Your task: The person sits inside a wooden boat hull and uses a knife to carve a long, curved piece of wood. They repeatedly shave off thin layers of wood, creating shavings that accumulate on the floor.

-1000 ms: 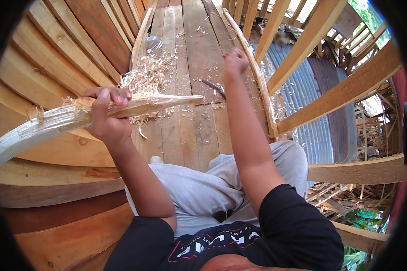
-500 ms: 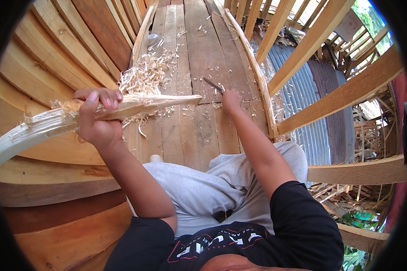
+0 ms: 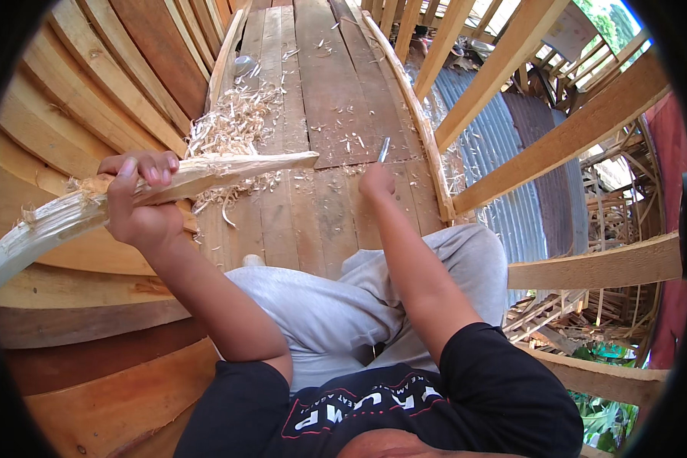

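My left hand (image 3: pixel 146 200) is wrapped around a long pale piece of wood (image 3: pixel 229 169), rough and freshly cut. One end runs out past the left edge of view, and the other tapers to a point over the floorboards. My right hand (image 3: pixel 378 180) is closed on a knife (image 3: pixel 384 149), apart from the wood and to the right of its tip. Only the blade shows, pointing away from me; the handle is hidden in my fist.
Curled wood shavings (image 3: pixel 233 122) lie heaped on the plank floor (image 3: pixel 332 99), beside a small clear container (image 3: pixel 244 65). A slatted wooden wall (image 3: pixel 84 84) stands on the left. On the right, a wooden railing (image 3: pixel 565 149) rises before corrugated metal sheets (image 3: pixel 504 175).
The knife has turned from slanting left to pointing away and slightly right, and my right fist has rotated with it. The whole view has shifted a little. My left hand keeps its grip.
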### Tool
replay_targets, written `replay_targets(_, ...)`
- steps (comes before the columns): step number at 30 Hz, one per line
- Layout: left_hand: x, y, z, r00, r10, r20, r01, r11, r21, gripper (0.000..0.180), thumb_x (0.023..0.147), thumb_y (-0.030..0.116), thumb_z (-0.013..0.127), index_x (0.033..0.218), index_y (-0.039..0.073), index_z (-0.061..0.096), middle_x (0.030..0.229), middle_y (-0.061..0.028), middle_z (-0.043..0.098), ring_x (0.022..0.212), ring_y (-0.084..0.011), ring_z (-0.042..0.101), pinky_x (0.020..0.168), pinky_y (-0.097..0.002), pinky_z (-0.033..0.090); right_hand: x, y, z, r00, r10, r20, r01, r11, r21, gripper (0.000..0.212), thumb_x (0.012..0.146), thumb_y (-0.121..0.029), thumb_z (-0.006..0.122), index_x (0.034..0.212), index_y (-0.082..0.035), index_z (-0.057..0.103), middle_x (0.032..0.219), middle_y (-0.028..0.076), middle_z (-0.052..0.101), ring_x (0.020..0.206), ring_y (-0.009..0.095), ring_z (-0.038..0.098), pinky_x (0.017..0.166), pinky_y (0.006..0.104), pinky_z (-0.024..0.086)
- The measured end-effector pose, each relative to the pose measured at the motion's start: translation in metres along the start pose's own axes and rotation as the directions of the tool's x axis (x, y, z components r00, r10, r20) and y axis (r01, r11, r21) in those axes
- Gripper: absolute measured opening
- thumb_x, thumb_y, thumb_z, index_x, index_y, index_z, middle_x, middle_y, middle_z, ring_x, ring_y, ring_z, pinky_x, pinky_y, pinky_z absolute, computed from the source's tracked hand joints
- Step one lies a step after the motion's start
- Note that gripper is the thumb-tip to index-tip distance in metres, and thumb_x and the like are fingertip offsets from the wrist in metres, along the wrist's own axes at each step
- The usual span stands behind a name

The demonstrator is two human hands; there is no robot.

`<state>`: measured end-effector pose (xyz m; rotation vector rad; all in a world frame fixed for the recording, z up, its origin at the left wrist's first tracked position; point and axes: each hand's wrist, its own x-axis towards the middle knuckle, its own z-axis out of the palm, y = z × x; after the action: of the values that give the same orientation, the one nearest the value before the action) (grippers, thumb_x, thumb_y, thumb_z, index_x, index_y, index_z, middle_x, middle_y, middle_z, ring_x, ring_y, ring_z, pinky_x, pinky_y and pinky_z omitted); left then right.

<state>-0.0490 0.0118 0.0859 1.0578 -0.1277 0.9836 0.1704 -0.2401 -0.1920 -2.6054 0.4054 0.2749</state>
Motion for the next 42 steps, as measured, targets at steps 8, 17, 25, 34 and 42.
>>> replay_targets(8,-0.002,0.020,-0.003,0.998,0.050,0.036,-0.047,0.996,-0.069,0.009,0.080,0.015,0.053,0.074,0.008,0.051,0.061,-0.0067,0.048,0.060,-0.0176,0.046,0.067,-0.0382,0.042,-0.050,-0.036,0.015,0.652,-0.659,0.374,0.688,0.722,0.074,0.031,0.086,-0.013,0.059,0.115,-0.003,0.059,0.099,0.025,0.065,0.090,0.036,0.065,0.075,0.0418,0.051)
replay_targets(17,-0.003,0.020,0.002,0.996,0.045,0.077,-0.038,0.995,-0.093,0.007,0.081,0.014,0.051,0.076,0.010,0.047,0.062,-0.0072,0.048,0.061,-0.0178,0.045,0.068,-0.0386,0.041,-0.038,0.042,0.031,0.916,-0.382,0.120,0.398,0.834,-0.382,0.021,0.076,-0.016,0.066,0.089,0.000,0.072,0.091,0.022,0.069,0.090,0.033,0.067,0.077,0.0403,0.053)
replay_targets(25,-0.005,0.026,0.000,0.993,0.043,0.106,-0.032,0.995,-0.096,0.005,0.081,0.014,0.051,0.078,0.010,0.049,0.063,-0.0067,0.047,0.062,-0.0176,0.045,0.069,-0.0390,0.040,-0.138,-0.033,0.003,0.553,-0.565,0.612,0.574,0.791,0.212,0.018,0.074,-0.004,0.055,0.088,0.006,0.062,0.085,0.027,0.065,0.092,0.041,0.064,0.076,0.0442,0.051)
replay_targets(34,-0.005,0.027,0.001,0.989,0.054,0.135,-0.040,0.994,-0.104,0.004,0.081,0.014,0.050,0.078,0.010,0.050,0.063,-0.0071,0.047,0.062,-0.0177,0.045,0.069,-0.0392,0.041,-0.087,0.024,-0.009,0.902,-0.302,0.308,0.358,0.923,-0.142,0.045,0.075,-0.003,0.059,0.115,0.016,0.050,0.094,0.031,0.065,0.093,0.041,0.064,0.083,0.0419,0.051)
replay_targets(42,-0.005,0.028,0.004,0.990,0.036,0.134,-0.023,0.995,-0.097,0.005,0.080,0.014,0.050,0.076,0.010,0.048,0.064,-0.0065,0.046,0.062,-0.0172,0.043,0.070,-0.0387,0.039,-0.145,-0.014,0.009,0.644,-0.606,0.468,0.566,0.788,0.242,0.059,0.077,-0.004,0.055,0.133,0.010,0.042,0.103,0.027,0.065,0.096,0.041,0.063,0.092,0.0428,0.047)
